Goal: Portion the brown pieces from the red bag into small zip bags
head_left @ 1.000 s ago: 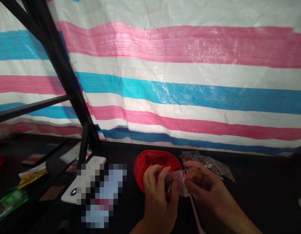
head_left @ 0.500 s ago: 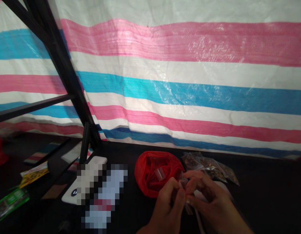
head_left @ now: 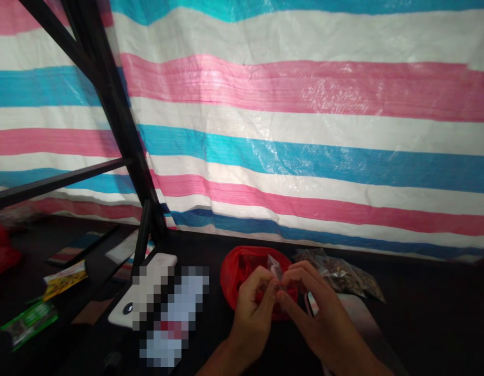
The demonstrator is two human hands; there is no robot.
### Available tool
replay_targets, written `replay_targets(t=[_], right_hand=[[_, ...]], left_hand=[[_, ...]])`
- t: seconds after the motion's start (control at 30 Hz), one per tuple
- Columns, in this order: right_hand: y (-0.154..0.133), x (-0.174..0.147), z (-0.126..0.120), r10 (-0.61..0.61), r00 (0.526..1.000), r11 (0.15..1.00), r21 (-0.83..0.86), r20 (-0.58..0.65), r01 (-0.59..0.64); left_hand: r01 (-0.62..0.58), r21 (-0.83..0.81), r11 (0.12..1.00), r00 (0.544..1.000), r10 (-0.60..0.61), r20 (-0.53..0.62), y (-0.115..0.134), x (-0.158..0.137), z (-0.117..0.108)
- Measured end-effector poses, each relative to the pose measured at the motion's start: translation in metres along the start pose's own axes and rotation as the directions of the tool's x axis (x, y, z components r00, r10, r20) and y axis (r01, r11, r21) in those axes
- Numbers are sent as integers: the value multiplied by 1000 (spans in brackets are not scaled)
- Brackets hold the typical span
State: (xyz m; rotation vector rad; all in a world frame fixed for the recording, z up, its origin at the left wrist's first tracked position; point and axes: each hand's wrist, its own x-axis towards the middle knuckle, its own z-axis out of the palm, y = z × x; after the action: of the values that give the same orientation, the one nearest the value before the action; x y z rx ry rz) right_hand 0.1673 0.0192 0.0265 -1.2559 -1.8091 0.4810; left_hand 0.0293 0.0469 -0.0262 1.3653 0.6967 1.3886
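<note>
Over the front of a red plastic bag (head_left: 229, 271), my two hands meet with bent fingers. My left hand (head_left: 254, 303) pinches a small clear plastic bag (head_left: 274, 266) from the left. On its other side, my right hand (head_left: 310, 297) has thumb and forefinger closed at the same spot. The clear bag's pointed upper end sticks up between the hands; its lower part is hidden by fingers. The red bag stands with its mouth spread open, partly covered by my hands. Clear packets of brownish pieces (head_left: 343, 274) lie just behind my right hand.
A flat pale-topped device (head_left: 359, 313) lies beneath my right forearm. To the left are a white device (head_left: 161, 266), a blurred-out pale item (head_left: 190, 292), a yellow packet (head_left: 65, 280) and a green packet (head_left: 32, 321). A black frame (head_left: 120, 125) stands before a striped sheet (head_left: 304, 125).
My hands have moved up and left with the clear bag, from the red bag's right side to over its front. More of the flat device shows. The view has tilted slightly upward.
</note>
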Motion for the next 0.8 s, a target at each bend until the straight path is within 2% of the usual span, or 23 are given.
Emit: replay_targets(t=[0.13, 0.23, 0.37, 0.43, 0.53, 0.63, 0.73, 0.8], right_hand=[[-4, 19, 0, 41, 991, 994, -107, 128, -27], [-3, 34, -2, 73, 979, 984, -176, 190, -39], [3, 46, -5, 128, 984, 960, -266, 127, -91], [7, 49, -6, 112, 990, 960, -266, 88, -85], [13, 49, -3, 58, 997, 987, -155, 50, -50], [23, 50, 2, 141, 983, 985, 85, 120, -152], [38, 55, 7, 219, 934, 885, 345, 281, -311], [47, 59, 6, 247, 929, 839, 419, 276, -347]], left_hand=[[37, -18, 999, 999, -37, -38, -2, 11, -7], [54, 39, 998, 997, -52, -59, -1, 17, -11], [42, 167, 985, 992, -21, -126, -3, 15, -13], [38, 221, 975, 992, -11, -122, -6, 13, -13], [27, 174, 984, 986, 1, -164, -10, 14, -13], [32, 90, 995, 968, -8, -252, -8, 20, -15], [63, 127, 990, 970, -31, -243, -5, 24, -19], [49, 269, 962, 980, 6, -199, -3, 24, -22]])
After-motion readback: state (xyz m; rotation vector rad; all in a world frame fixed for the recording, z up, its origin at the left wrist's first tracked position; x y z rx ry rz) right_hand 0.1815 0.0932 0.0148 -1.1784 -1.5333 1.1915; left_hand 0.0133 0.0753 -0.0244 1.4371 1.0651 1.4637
